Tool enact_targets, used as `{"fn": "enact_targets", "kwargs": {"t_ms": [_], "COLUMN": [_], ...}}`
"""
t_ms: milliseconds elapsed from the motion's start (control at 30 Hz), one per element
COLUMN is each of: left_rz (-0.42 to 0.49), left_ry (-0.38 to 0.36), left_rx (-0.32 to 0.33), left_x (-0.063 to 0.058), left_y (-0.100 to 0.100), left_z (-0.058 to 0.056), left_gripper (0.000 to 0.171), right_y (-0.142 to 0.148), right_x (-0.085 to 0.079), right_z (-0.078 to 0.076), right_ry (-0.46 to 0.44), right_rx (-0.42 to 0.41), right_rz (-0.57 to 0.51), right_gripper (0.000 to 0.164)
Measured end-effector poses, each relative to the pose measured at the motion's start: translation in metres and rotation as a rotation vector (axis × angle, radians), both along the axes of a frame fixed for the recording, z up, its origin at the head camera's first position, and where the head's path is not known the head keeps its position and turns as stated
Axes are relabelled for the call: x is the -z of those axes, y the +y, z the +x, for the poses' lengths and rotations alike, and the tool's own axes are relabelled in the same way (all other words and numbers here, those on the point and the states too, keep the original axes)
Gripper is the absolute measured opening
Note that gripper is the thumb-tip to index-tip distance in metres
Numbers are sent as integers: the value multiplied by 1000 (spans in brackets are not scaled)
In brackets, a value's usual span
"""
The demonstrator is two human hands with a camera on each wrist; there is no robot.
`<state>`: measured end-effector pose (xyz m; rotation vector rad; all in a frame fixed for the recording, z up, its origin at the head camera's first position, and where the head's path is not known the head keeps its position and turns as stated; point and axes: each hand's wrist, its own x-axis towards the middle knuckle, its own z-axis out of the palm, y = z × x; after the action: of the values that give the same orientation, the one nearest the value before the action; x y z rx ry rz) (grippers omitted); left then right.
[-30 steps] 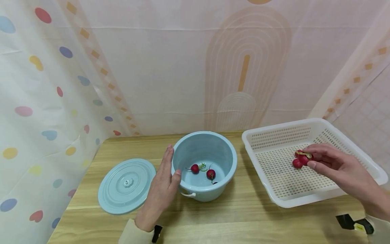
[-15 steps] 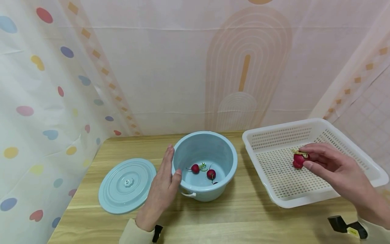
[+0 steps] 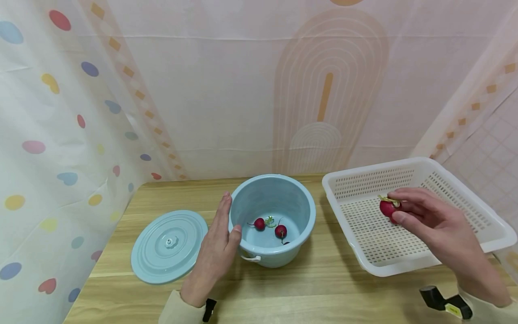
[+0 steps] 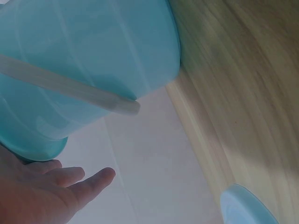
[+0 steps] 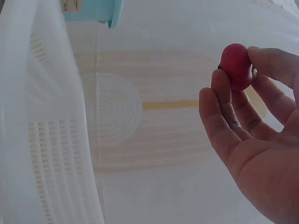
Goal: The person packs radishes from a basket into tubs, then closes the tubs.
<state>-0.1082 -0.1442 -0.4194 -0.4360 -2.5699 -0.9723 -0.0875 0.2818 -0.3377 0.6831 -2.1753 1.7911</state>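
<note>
1. Red radish (image 3: 387, 209) sat pinched between thumb and fingertips of the right hand (image 3: 443, 234), over the white basket (image 3: 380, 270) at the blue bucket's (image 3: 273, 202) three o'clock. Smooth skin looked slippery, so I'd have wanted the thumb squarely opposite the fingers, firm but not squeezing.
2. Left hand (image 3: 216, 252) had its fingers straight at the bucket's nine o'clock, holding nothing. Decent spot for steadying it imo, though I couldn't swear it touched.
3. Two radishes (image 3: 281, 231) lay in the bucket, plus a dark sliver (image 3: 286, 243) toward five o'clock, mostly cut off by the rim.
4. Couldn't tell whether the held lump was one radish or two; fingers hid part.
</note>
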Motion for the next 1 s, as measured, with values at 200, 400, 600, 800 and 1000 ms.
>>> {"fn": "enact_targets", "kwargs": {"t_ms": [200, 400, 600, 800, 1000], "left_rz": [6, 12, 15, 12, 15], "left_ry": [8, 17, 20, 13, 3], "left_rx": [3, 3, 3, 0, 3], "left_x": [0, 1, 1, 1, 1], "left_y": [0, 0, 0, 0, 0], "left_z": [0, 0, 0, 0, 1], "left_gripper": [68, 67, 67, 68, 68], "right_y": [-11, -23, -35, -48, -61], "right_x": [-2, -3, -3, -1, -1], "right_z": [2, 2, -1, -3, -5], "right_ry": [-29, -39, -29, -35, -45], "right_rx": [61, 63, 35, 18, 31], "right_rz": [-4, -33, -74, -89, -88], "right_gripper": [40, 38, 37, 39, 40]}}
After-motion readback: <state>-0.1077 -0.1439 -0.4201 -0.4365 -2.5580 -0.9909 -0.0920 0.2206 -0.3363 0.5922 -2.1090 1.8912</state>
